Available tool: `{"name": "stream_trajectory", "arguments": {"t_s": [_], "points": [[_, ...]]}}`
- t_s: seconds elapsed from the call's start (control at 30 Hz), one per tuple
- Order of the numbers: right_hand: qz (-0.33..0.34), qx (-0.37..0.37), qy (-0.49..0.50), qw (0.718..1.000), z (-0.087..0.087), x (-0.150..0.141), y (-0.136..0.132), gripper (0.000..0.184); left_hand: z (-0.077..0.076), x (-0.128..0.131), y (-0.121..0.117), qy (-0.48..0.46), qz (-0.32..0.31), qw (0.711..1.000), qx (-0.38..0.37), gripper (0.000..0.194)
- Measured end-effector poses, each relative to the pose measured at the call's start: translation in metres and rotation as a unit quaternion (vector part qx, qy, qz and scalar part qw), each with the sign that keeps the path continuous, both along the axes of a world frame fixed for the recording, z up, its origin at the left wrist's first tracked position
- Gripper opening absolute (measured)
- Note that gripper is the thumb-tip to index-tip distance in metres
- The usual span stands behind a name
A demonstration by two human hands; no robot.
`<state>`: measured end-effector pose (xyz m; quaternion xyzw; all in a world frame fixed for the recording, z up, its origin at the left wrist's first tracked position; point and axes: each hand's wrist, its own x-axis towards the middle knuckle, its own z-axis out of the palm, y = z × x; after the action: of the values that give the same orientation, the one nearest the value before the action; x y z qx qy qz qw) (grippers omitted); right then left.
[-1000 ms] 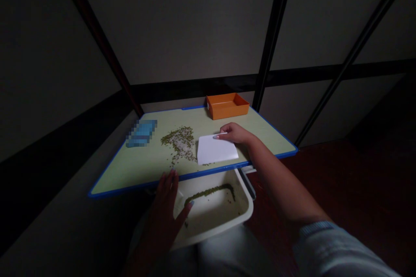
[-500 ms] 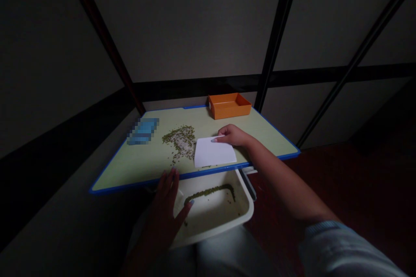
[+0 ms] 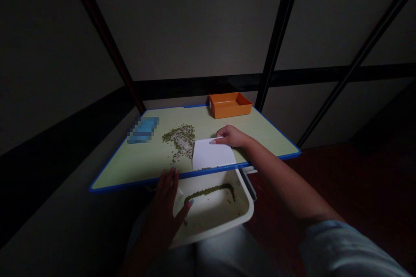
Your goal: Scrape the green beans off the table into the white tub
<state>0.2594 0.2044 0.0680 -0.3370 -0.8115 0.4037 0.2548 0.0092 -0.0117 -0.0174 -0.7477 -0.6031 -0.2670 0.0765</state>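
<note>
My right hand (image 3: 230, 136) pinches the upper edge of a white card (image 3: 212, 154), thumb on top, its other fingers curled behind. The card leans over the tabletop near the front edge. Left of it lies a spread of small green grains mixed with pale bits (image 3: 182, 140). A few grains show by the card's lower edge. Below the table edge is a white plastic tub (image 3: 214, 214) with a line of green grains (image 3: 209, 191) along its far inner side. My left hand (image 3: 169, 201) rests at the tub's left side, fingers spread, fingertips near the table edge.
An orange open box (image 3: 230, 106) stands at the back right of the blue-edged table (image 3: 130, 169). A blurred-out blue item (image 3: 143, 130) lies at the left. Panelled walls rise close behind and to the left. A dark metal support (image 3: 249, 184) sits right of the tub.
My right hand has drawn the white card slightly toward the front edge and a little left. My left hand and the tub stay in place.
</note>
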Motion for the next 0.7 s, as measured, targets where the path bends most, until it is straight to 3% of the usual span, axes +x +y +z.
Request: {"name": "stream_trajectory", "arguments": {"t_s": [0.7], "points": [[0.015, -0.005, -0.02, 1.0, 0.002, -0.0057, -0.0064, 0.056, -0.0016, 0.0004, -0.0002, -0.004, 0.0, 1.0, 0.0, 0.079]]}}
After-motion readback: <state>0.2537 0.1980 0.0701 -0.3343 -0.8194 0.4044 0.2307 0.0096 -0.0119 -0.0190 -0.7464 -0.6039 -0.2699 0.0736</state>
